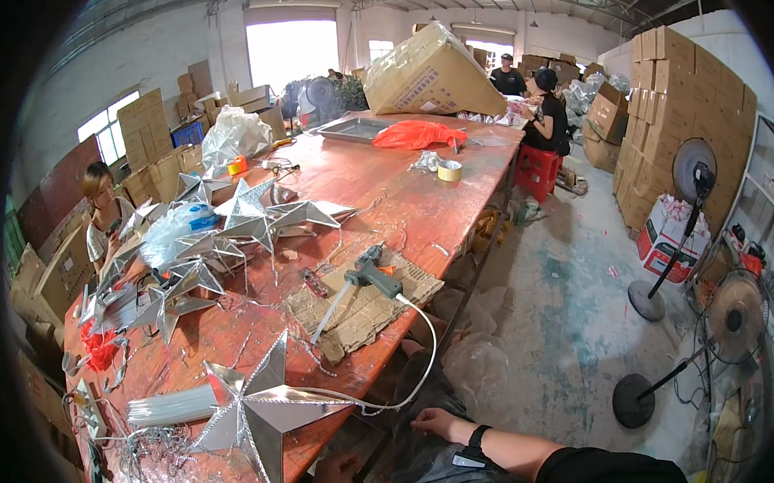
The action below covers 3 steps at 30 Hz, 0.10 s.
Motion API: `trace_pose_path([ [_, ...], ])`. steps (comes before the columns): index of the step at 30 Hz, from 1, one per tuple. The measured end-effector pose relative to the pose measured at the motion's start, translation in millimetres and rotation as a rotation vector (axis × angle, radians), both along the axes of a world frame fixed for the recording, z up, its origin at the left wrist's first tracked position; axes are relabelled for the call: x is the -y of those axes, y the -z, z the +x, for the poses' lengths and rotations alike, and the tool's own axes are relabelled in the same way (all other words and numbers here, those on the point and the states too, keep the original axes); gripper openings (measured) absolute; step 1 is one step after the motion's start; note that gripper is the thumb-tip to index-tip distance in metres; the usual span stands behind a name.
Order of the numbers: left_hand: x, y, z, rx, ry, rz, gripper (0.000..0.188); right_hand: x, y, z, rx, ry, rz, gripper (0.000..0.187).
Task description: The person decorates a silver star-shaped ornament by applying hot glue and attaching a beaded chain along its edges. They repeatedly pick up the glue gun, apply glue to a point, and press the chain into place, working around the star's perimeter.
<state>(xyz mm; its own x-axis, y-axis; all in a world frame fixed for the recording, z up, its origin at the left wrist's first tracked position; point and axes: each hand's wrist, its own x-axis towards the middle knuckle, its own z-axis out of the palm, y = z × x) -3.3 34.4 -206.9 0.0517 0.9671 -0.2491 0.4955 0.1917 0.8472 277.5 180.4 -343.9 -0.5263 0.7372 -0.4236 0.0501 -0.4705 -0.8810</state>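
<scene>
While both hands rest low at the worktop's [385, 198] near edge, the nearest thing to them is the large silver star [256, 411], which lies flat on the red surface just up and to the left of the fingers. The left hand [332, 477] sits below the worktop edge, directly under the star's lower point; its fingers are curled loosely and hold nothing that can be seen. The right hand [434, 423], with a dark watch at the wrist, lies palm down on dark cloth at the lap, fingers relaxed and empty. It is farther from the star than the left hand. The star's longest arm runs from upper right to lower left, its lower tip pointing toward the left hand. A white cord [422, 343] loops from the star's side past the right hand and up to a glue gun [371, 275] set on a cardboard pad [364, 307]. A bundle of white glue sticks [171, 406] lies left of the star; more silver stars [256, 214] are heaped farther back.
</scene>
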Motion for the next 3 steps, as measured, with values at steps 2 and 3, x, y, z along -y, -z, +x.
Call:
trace_pose_path([
  [2,1.9,0.1,-2.9,-0.063,0.010,0.044,0.034,1.5,-2.4,-4.6,-0.067,0.038,-0.050,0.021],
  [3,1.3,0.6,-2.4,-0.060,0.012,0.045,0.034,1.9,-3.2,-2.7,-0.103,0.079,-0.079,0.022],
])
